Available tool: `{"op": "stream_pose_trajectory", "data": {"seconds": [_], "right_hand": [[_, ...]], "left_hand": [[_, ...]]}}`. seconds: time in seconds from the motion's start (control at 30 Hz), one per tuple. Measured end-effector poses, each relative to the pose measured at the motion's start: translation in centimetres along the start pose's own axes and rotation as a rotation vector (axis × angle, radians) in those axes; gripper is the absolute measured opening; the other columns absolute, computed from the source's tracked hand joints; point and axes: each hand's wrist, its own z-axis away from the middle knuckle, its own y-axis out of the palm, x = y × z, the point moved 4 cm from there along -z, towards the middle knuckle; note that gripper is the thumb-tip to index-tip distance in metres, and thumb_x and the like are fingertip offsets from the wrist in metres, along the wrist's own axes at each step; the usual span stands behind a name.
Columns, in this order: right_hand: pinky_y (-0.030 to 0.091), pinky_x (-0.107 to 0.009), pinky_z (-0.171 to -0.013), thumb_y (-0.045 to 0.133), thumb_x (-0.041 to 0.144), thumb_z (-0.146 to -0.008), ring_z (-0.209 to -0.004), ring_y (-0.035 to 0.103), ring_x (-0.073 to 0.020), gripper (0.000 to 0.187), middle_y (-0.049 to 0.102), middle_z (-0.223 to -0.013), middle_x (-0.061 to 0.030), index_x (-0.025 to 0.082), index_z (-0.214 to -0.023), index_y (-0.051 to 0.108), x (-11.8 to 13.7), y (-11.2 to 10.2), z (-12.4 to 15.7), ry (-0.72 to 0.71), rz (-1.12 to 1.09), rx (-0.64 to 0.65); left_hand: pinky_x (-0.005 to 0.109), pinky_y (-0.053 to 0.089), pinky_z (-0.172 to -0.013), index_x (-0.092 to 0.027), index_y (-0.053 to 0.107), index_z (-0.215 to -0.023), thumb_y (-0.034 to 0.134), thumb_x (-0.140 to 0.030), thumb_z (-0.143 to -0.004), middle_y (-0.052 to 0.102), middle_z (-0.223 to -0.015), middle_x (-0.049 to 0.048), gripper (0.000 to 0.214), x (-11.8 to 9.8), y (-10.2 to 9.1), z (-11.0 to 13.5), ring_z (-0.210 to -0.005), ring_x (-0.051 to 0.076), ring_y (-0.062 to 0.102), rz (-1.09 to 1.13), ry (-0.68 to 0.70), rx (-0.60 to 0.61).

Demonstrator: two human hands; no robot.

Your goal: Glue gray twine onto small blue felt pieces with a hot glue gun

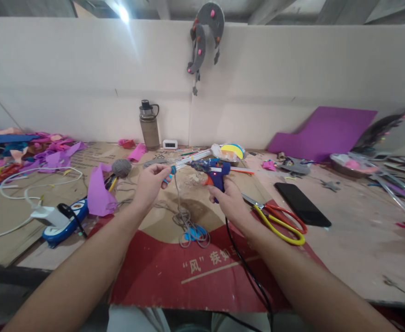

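My right hand point(227, 199) is wrapped round the grip of a blue hot glue gun point(213, 171) whose nozzle points left; its black cord point(247, 272) trails down toward me. My left hand point(150, 182) is closed in a pinch on a small blue piece point(172, 170) held just left of the nozzle, with grey yarn point(179, 198) hanging from it. The yarn drops to a tangle around a blue piece point(193, 234) lying on the red and brown cardboard point(195, 272).
Yellow and red scissors point(278, 219) and a black phone point(302, 204) lie to the right. A yarn ball point(121, 167), purple felt point(98, 193), a white charger point(48, 216) with cables and felt scraps point(22, 152) are left. A water bottle point(149, 124) stands by the back wall.
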Motion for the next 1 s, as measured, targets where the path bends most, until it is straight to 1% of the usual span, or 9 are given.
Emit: {"op": "stream_pose_trajectory", "data": {"seconds": [0.23, 0.33, 0.4, 0.47, 0.53, 0.63, 0.77, 0.87, 1.0], "right_hand": [[0.039, -0.023, -0.041, 0.055, 0.029, -0.08, -0.041, 0.051, -0.0121, 0.01, 0.056, -0.054, 0.0016, 0.019, -0.077, 0.053, -3.7, 0.1, -3.6, 0.29, 0.175, 0.1], [0.046, -0.03, -0.05, 0.06, 0.027, -0.077, -0.05, 0.058, -0.0186, 0.011, 0.059, -0.057, -0.0036, 0.019, -0.073, 0.053, -3.6, -0.8, -3.9, 0.306, 0.267, 0.072], [0.051, -0.038, -0.069, 0.064, 0.026, -0.075, -0.076, 0.065, -0.0258, 0.015, 0.063, -0.073, -0.0105, 0.02, -0.071, 0.05, -2.6, -1.7, -3.6, 0.221, 0.351, -0.036], [0.047, -0.046, -0.089, 0.063, 0.026, -0.076, -0.1, 0.06, -0.0297, 0.015, 0.062, -0.092, -0.0159, 0.02, -0.076, 0.049, -0.7, -2.0, -3.0, 0.026, 0.442, -0.179], [0.042, -0.049, -0.097, 0.058, 0.026, -0.08, -0.107, 0.055, -0.0286, 0.013, 0.059, -0.103, -0.0165, 0.019, -0.087, 0.05, 1.3, -0.9, -2.2, -0.184, 0.431, -0.225], [0.046, -0.042, -0.096, 0.058, 0.024, -0.078, -0.103, 0.058, -0.021, 0.028, 0.059, -0.108, -0.0106, 0.02, -0.101, 0.044, 2.7, 2.9, -1.5, -0.219, 0.071, -0.019], [0.052, -0.032, -0.073, 0.062, 0.023, -0.072, -0.076, 0.061, -0.0135, 0.042, 0.057, -0.09, 0.0008, 0.023, -0.104, 0.035, 2.7, 6.9, -1.4, 0.008, -0.299, 0.166], [0.046, -0.027, -0.061, 0.06, 0.027, -0.076, -0.062, 0.051, -0.0113, 0.032, 0.048, -0.073, 0.0072, 0.023, -0.101, 0.041, 3.1, 6.6, -1.4, -0.057, -0.206, 0.087], [0.042, -0.028, -0.067, 0.055, 0.025, -0.082, -0.07, 0.051, -0.0138, 0.005, 0.055, -0.076, 0.001, 0.02, -0.084, 0.054, 4.4, 4.7, -1.0, -0.294, 0.055, -0.036]], "left_hand": [[0.018, 0.024, -0.041, -0.016, 0.062, -0.069, 0.073, -0.032, -0.067, 0.05, -0.052, -0.0043, 0.02, 0.6, 0.5, 0.0, -0.044, 0.005, 0.039, -0.025, -0.001, 0.065], [0.019, 0.026, -0.041, -0.017, 0.062, -0.071, 0.071, -0.035, -0.069, 0.05, -0.052, -0.0043, 0.021, 0.6, 0.5, 0.1, -0.044, 0.007, 0.04, -0.105, 0.019, 0.073], [0.02, 0.028, -0.043, -0.017, 0.062, -0.073, 0.069, -0.037, -0.071, 0.05, -0.053, -0.0042, 0.021, 0.3, 0.5, 0.3, -0.045, 0.008, 0.041, -0.207, 0.064, 0.069], [0.021, 0.03, -0.046, -0.018, 0.063, -0.074, 0.067, -0.037, -0.074, 0.053, -0.055, -0.0033, 0.019, -0.4, 0.6, 0.7, -0.047, 0.009, 0.043, -0.339, 0.138, 0.052], [0.022, 0.033, -0.05, -0.018, 0.065, -0.075, 0.065, -0.034, -0.075, 0.057, -0.059, -0.0019, 0.016, -1.2, 0.8, 1.3, -0.052, 0.01, 0.047, -0.463, 0.23, 0.034], [0.023, 0.037, -0.057, -0.019, 0.066, -0.075, 0.065, -0.028, -0.075, 0.06, -0.064, -0.0006, 0.01, -2.3, 1.2, 2.1, -0.058, 0.012, 0.051, -0.554, 0.365, 0.014], [0.023, 0.04, -0.059, -0.019, 0.066, -0.075, 0.066, -0.025, -0.073, 0.062, -0.067, -0.0004, 0.006, -3.0, 1.2, 2.6, -0.059, 0.012, 0.054, -0.539, 0.415, -0.016], [0.023, 0.04, -0.053, -0.018, 0.063, -0.076, 0.065, -0.027, -0.075, 0.061, -0.06, -0.0012, 0.009, -2.6, 1.1, 2.3, -0.051, 0.011, 0.053, -0.483, 0.318, 0.001], [0.024, 0.048, -0.051, -0.017, 0.057, -0.075, 0.065, -0.029, -0.077, 0.064, -0.057, 0.0009, 0.015, -1.3, 1.7, 1.9, -0.048, 0.012, 0.06, -0.25, 0.091, 0.12]]}}
